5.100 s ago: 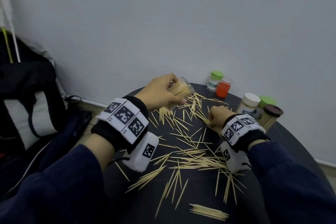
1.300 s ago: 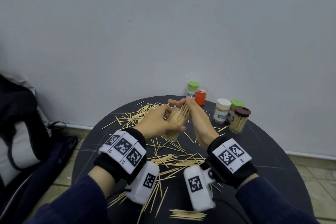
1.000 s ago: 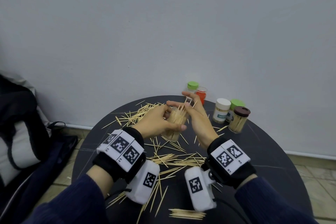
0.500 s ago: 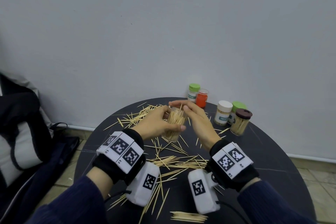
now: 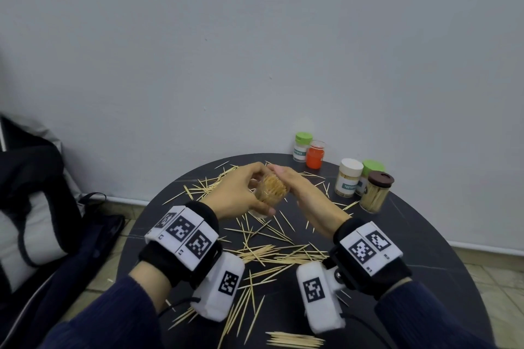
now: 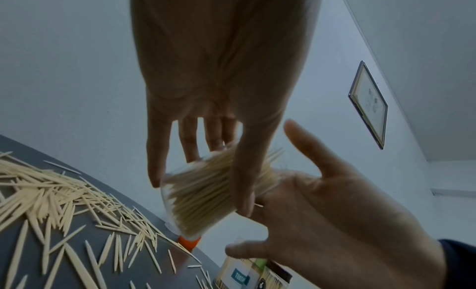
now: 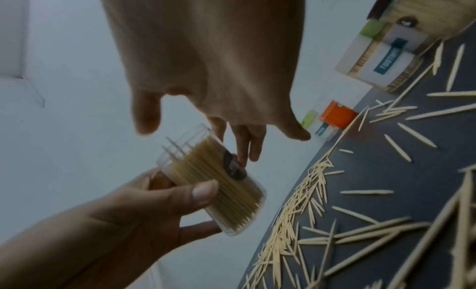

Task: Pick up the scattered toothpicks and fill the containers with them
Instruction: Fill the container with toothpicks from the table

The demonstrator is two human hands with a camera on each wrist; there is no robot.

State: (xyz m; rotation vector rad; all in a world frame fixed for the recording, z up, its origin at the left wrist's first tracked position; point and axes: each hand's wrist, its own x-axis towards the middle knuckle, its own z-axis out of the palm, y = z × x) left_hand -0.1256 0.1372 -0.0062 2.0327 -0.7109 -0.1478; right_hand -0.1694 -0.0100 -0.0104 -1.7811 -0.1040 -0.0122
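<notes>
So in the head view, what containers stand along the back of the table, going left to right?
Green-capped bottle → orange jar → white-lidded jar → green-lidded jar, mostly hidden behind its neighbours → brown-lidded jar.

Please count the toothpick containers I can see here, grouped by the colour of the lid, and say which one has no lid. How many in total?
Green lid: 2
White lid: 1
Brown lid: 1
Orange container, clear top: 1
No lid, gripped in the left hand: 1
Total: 6 containers
</notes>
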